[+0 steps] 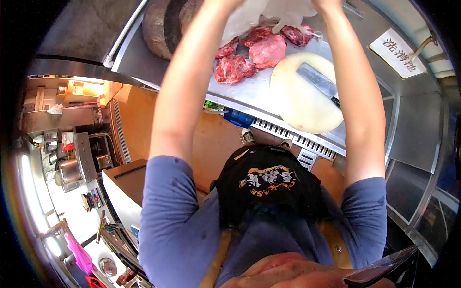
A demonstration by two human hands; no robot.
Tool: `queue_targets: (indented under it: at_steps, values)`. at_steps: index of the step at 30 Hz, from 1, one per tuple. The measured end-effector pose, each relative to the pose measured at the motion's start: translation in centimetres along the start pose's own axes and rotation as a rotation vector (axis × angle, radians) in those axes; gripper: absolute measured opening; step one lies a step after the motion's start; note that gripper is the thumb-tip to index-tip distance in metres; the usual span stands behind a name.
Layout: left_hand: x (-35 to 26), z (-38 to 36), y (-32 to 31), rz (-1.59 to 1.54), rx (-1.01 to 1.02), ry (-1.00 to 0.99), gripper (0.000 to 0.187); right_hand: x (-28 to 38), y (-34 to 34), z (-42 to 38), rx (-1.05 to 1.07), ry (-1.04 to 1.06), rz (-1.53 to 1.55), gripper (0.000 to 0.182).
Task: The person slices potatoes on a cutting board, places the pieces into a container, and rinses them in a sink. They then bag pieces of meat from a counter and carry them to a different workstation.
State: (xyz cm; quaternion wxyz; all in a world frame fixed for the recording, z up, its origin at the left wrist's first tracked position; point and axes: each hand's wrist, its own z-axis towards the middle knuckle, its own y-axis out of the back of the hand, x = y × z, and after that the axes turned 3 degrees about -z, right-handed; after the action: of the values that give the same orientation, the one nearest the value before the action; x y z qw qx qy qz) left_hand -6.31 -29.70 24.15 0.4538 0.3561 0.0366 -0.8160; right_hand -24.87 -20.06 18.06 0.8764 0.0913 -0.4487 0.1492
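A translucent white plastic bag [249,14] hangs between my two raised hands at the top of the head view. My left hand [225,3] is at the bag's left side and my right hand [328,4] at its right; both appear to grip it, though the frame's edge cuts off most of the fingers. Under the bag, several pieces of raw red meat [235,70] lie on the metal counter [235,95], among them a paler pink piece [268,51]. Beside the meat, partly behind my right forearm, a cleaver [317,80] with a dark handle rests flat on a round white cutting board [300,113].
Large round brownish vessels [161,29] stand at the counter's left end. A white sign [397,53] with black characters is at the right. Below the counter runs a slotted drain grate [273,128]. Pots [70,171] and shelves fill the far left.
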Motion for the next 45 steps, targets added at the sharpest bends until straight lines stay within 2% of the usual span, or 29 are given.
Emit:
queue_targets:
  at_steps: [3,4,6,9,10,12,13,14,16,17,19,22,24,25,27,29,30,31,32,33,34,36,37,38,39,40,42,43,45]
  values:
    - [3.9,-8.7,0.5,0.222,-0.145,0.056,0.035,1.2,6.5,0.0,-0.101,0.054,0.046,0.016]
    - [8.1,-10.9,0.3,0.171,-0.151,0.208,0.047,0.7,8.9,-0.1,-0.144,0.031,0.047,0.022]
    - [14.7,-13.6,0.1,0.408,-0.106,0.415,0.062,-2.2,14.9,0.1,-0.259,0.131,-0.15,0.02]
    - [22.3,-14.0,-0.8,0.559,0.04,0.787,0.098,-0.7,19.9,-3.8,-0.372,-0.039,0.128,0.033]
    - [24.3,-13.8,-1.1,0.539,0.051,0.776,0.098,0.0,20.8,-5.2,-0.414,-0.05,0.221,0.036]
    - [28.3,-13.2,-2.3,0.747,0.261,0.817,0.1,-1.3,24.0,-7.8,-0.397,-0.113,0.236,0.034]
    - [30.5,-13.2,-2.7,0.745,0.387,0.817,0.088,-1.8,24.6,-9.7,-0.437,-0.161,0.212,0.035]
    - [32.1,-13.2,-3.4,0.719,0.399,0.816,0.088,-2.2,24.7,-11.0,-0.475,-0.203,0.192,0.037]
    - [34.8,-13.7,-4.5,0.875,0.682,0.72,0.069,-2.7,23.8,-13.6,-0.515,-0.225,0.147,0.037]
    - [36.4,-14.1,-5.4,0.856,0.702,0.73,0.069,-2.9,23.2,-14.7,-0.551,-0.261,0.125,0.037]
    - [39.8,-14.7,-6.7,0.561,0.516,0.674,0.045,-3.5,22.7,-16.9,-0.552,-0.34,0.154,0.038]
    - [36.3,-14.1,-7.8,0.156,0.212,0.423,0.03,-3.7,19.5,-17.0,-0.581,-0.404,0.274,0.036]
    - [29.5,-14.3,-8.9,-0.17,0.358,0.558,0.027,-5.6,16.9,-16.7,-0.631,-0.462,0.304,0.028]
    - [22.7,-14.1,-8.7,-0.566,0.284,0.763,0.03,-5.7,14.1,-16.3,-0.589,-0.475,0.328,0.025]
    - [19.5,-16.7,-12.1,-0.339,0.249,0.343,0.031,-7.5,10.5,-15.7,-0.433,-0.577,0.468,0.022]
    - [15.9,-18.6,-14.6,-0.614,0.359,0.443,0.027,-9.2,6.9,-16.4,-0.289,-0.667,0.451,0.036]
    - [13.6,-17.9,-13.1,-0.529,0.603,0.462,0.026,-9.4,4.5,-16.8,-0.257,-0.698,0.391,0.041]
    - [13.0,-19.5,-14.9,-0.692,0.508,0.443,0.024,-9.6,3.5,-17.4,-0.24,-0.707,0.391,0.041]
    - [14.3,-21.0,-15.7,-0.688,0.5,0.451,0.024,-9.7,2.8,-18.2,-0.223,-0.79,0.204,0.04]
    - [14.2,-21.2,-14.3,-0.582,0.605,0.38,0.025,-9.9,2.6,-18.9,-0.212,-0.864,0.016,0.038]
    - [14.2,-21.6,-12.9,-0.476,0.71,0.303,0.026,-11.1,3.3,-19.7,-0.216,-0.865,0.018,0.038]
    - [15.1,-23.2,-9.5,-0.777,0.551,0.214,0.031,-12.9,5.0,-21.0,-0.289,-0.878,0.026,0.039]
    - [16.7,-23.8,-7.6,-0.561,0.478,0.231,0.033,-12.6,5.6,-21.4,-0.29,-0.862,0.048,0.043]
    - [18.2,-24.0,-5.3,-0.32,0.426,0.486,0.029,-12.6,6.6,-21.7,-0.304,-0.863,0.051,0.043]
    - [20.7,-25.1,-4.2,-0.06,0.242,0.62,0.025,-12.5,8.0,-21.6,-0.367,-0.843,0.137,0.043]
    - [20.8,-23.6,-1.7,0.149,0.327,0.627,0.024,-12.3,9.9,-22.0,-0.431,-0.825,0.217,0.043]
    - [26.8,-25.5,-2.7,0.431,0.518,0.778,0.029,-10.7,13.3,-22.0,-0.419,-0.771,0.389,0.04]
    - [26.9,-24.9,-3.2,0.428,0.522,0.77,0.029,-9.3,14.3,-21.4,-0.47,-0.802,0.43,0.039]
    - [26.9,-23.8,-4.2,0.582,1.011,0.919,0.035,-7.2,16.1,-20.7,-0.507,-0.816,0.531,0.039]
